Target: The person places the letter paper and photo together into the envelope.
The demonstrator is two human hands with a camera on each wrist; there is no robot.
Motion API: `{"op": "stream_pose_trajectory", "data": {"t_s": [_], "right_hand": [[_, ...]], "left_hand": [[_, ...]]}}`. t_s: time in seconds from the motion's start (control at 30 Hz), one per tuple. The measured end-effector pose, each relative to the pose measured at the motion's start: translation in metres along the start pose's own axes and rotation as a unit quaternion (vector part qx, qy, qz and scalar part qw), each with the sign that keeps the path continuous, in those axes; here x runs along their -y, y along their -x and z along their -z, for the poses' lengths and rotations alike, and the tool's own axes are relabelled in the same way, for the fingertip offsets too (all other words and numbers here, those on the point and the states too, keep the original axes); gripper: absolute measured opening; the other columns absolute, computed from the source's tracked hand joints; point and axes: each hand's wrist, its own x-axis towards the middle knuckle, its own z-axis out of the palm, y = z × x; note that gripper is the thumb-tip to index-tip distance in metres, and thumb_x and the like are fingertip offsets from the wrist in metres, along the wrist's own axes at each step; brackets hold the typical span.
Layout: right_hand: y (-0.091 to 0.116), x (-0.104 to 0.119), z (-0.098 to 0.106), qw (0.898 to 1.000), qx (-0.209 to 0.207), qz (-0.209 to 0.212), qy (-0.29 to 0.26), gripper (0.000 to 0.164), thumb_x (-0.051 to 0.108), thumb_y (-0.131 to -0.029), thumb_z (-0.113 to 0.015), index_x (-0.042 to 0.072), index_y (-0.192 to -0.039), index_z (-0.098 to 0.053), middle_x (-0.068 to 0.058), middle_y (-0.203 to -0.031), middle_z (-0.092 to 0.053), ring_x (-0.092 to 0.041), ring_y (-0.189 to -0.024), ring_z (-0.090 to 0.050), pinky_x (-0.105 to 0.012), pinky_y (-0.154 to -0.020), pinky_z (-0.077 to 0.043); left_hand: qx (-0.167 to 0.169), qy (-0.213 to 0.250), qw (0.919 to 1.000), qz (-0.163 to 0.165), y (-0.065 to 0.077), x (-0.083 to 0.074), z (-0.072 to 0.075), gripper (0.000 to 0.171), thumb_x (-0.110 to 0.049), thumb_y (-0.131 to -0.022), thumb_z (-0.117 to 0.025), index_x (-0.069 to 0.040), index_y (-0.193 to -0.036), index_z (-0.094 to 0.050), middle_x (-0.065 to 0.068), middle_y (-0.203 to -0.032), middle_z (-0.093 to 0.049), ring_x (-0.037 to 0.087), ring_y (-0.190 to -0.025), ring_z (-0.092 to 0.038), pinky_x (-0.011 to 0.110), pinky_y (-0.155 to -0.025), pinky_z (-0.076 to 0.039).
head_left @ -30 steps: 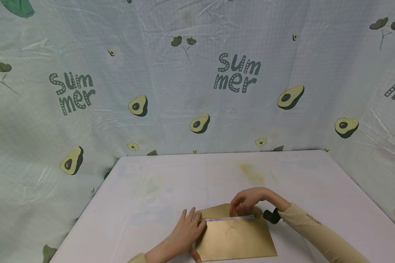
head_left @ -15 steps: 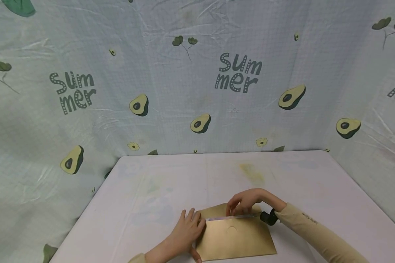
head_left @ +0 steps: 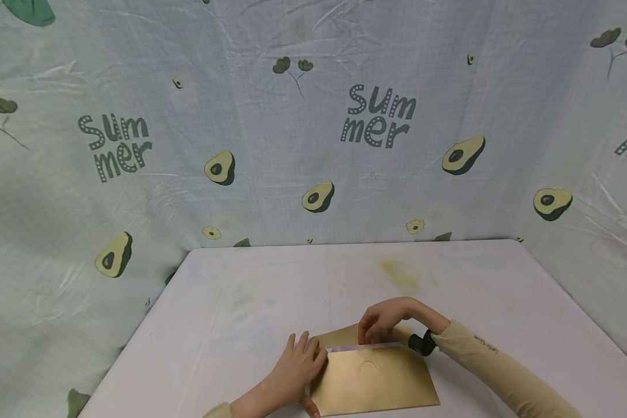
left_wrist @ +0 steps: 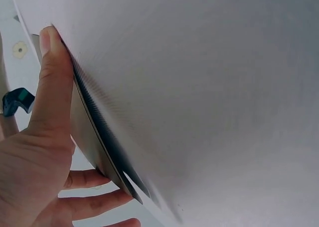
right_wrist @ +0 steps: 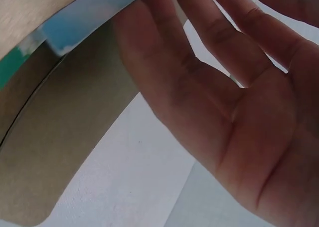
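Note:
A gold envelope (head_left: 376, 386) lies on the white table, its flap (head_left: 339, 337) spread away from me. My left hand (head_left: 295, 371) holds its left side, with the thumb at the near corner and the fingers at the far one. In the left wrist view that edge of the envelope (left_wrist: 92, 127) stands between thumb and fingers. From the mouth shows a narrow strip of printed card (head_left: 345, 349), blue and white in the right wrist view. My right hand (head_left: 386, 318) reaches over it, fingers bent down at the strip; their tips and grip are hidden.
The white table (head_left: 271, 278) stretches beyond the hands, with faint coloured stains. A pale cloth (head_left: 271, 128) printed with avocados hangs behind and at both sides. A small black device (head_left: 422, 343) sits at the right wrist.
My right hand and forearm have shifted slightly left along the mouth of the envelope. The left hand and the envelope stay almost where they were.

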Motion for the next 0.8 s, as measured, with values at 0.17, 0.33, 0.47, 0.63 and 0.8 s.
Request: {"op": "stream_pose_trajectory", "data": {"t_s": [0.17, 0.33, 0.47, 0.63, 0.8], "right_hand": [[-0.0004, 0.0006, -0.0023, 1.000, -0.009, -0.013, -0.007, 0.020, 0.011, -0.091, -0.046, 0.016, -0.096, -0.064, 0.007, -0.089, -0.062, -0.007, -0.071, -0.054, -0.023, -0.056, -0.046], [-0.0011, -0.0009, -0.0057, 1.000, -0.014, -0.016, -0.011, 0.019, 0.011, -0.090, -0.047, 0.015, -0.097, -0.064, 0.007, -0.087, -0.061, -0.006, -0.071, -0.051, -0.022, -0.057, -0.044], [-0.0006, -0.0016, -0.0071, 1.000, -0.015, -0.013, -0.015, 0.018, 0.011, -0.090, -0.048, 0.013, -0.098, -0.064, 0.007, -0.087, -0.060, -0.007, -0.073, -0.051, -0.022, -0.059, -0.045], [0.0003, -0.0035, -0.0077, 1.000, -0.010, -0.009, -0.025, 0.018, 0.010, -0.089, -0.048, 0.012, -0.099, -0.063, 0.006, -0.090, -0.060, -0.007, -0.073, -0.049, -0.021, -0.059, -0.042], [0.0012, -0.0038, -0.0080, 1.000, -0.003, -0.009, -0.024, 0.022, 0.006, -0.087, -0.047, 0.015, -0.101, -0.060, 0.006, -0.090, -0.059, -0.007, -0.072, -0.047, -0.020, -0.059, -0.040]], "left_hand": [[0.003, 0.002, 1.0000, 0.001, -0.0002, -0.0002, -0.0003, 0.098, -0.088, -0.032, -0.048, -0.016, -0.099, -0.044, 0.003, -0.107, -0.052, 0.024, -0.106, -0.050, 0.041, -0.083, -0.041], [-0.010, -0.005, 0.9999, 0.002, 0.0013, 0.0000, -0.0005, 0.099, -0.088, -0.030, -0.048, -0.016, -0.099, -0.045, 0.003, -0.107, -0.052, 0.023, -0.104, -0.050, 0.040, -0.081, -0.041], [-0.014, -0.008, 0.9999, 0.001, 0.0020, 0.0005, 0.0001, 0.099, -0.088, -0.031, -0.048, -0.016, -0.100, -0.046, 0.003, -0.108, -0.053, 0.024, -0.104, -0.051, 0.040, -0.081, -0.043], [-0.005, -0.008, 1.0000, 0.002, 0.0018, 0.0001, 0.0009, 0.098, -0.087, -0.033, -0.048, -0.017, -0.101, -0.045, 0.003, -0.109, -0.053, 0.024, -0.104, -0.051, 0.041, -0.082, -0.044], [-0.015, -0.010, 0.9998, 0.006, 0.0021, -0.0006, -0.0003, 0.099, -0.087, -0.031, -0.050, -0.016, -0.100, -0.045, 0.002, -0.107, -0.052, 0.023, -0.102, -0.050, 0.041, -0.080, -0.043]]}}
